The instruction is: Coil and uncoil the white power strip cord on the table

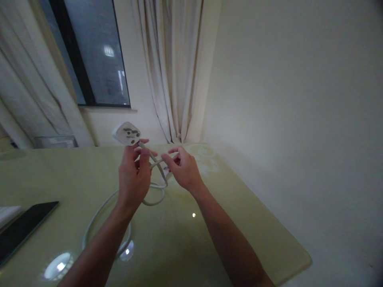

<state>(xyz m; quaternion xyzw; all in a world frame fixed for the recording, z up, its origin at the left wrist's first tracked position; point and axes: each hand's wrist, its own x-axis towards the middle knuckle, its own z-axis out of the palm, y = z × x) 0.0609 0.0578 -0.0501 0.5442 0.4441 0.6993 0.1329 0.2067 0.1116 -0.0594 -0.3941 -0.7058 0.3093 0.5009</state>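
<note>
A white power strip head [127,134] with socket holes rises above my left hand [136,169], which is closed around the white cable [157,162] just below it. Opposite, my right hand [182,167] pinches a stretch of the same cable between thumb and fingers. Partly hidden behind my right hand is a white plug [166,174]. The rest of the cable loops down over the table, passing behind my left wrist and forearm.
The glossy pale green table [185,239] reflects ceiling lights. A black flat object [28,227] and a white object [8,214] lie at its left. A bare wall [293,119] borders the right side; curtains [176,67] and a window [95,52] stand behind.
</note>
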